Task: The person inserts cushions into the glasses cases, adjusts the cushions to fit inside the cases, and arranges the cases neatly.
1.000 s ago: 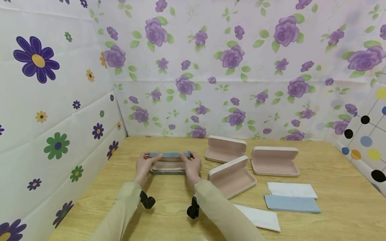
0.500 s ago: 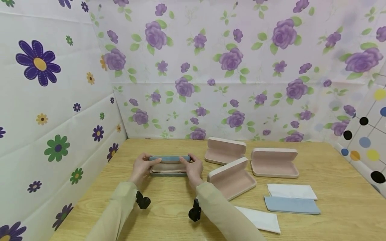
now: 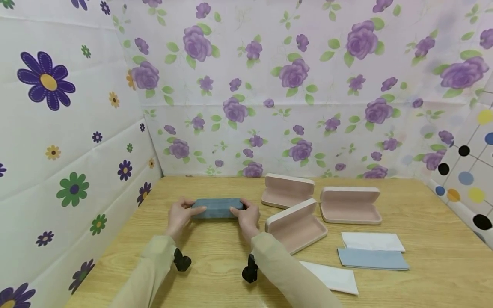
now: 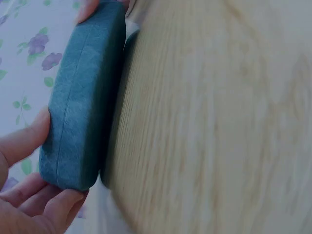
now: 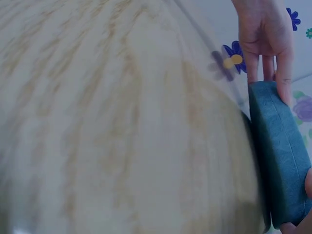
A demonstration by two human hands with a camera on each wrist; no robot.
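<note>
Elongated glasses case (image 3: 218, 208), rounded at the corners, with a mottled blue-teal outer surface. It lies lengthwise from side to side on the wooden table (image 3: 215, 265), gripped at its left end by the left hand (image 3: 180, 217) and at its right end by the right hand (image 3: 248, 217). A fine line runs along the lid (image 4: 78, 107); a dark gap separates lid and base (image 4: 108, 178).

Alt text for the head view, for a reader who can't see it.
A person's left hand and right hand grip a blue case over a table. To its right lie three open cases and three folded cloths.
</note>
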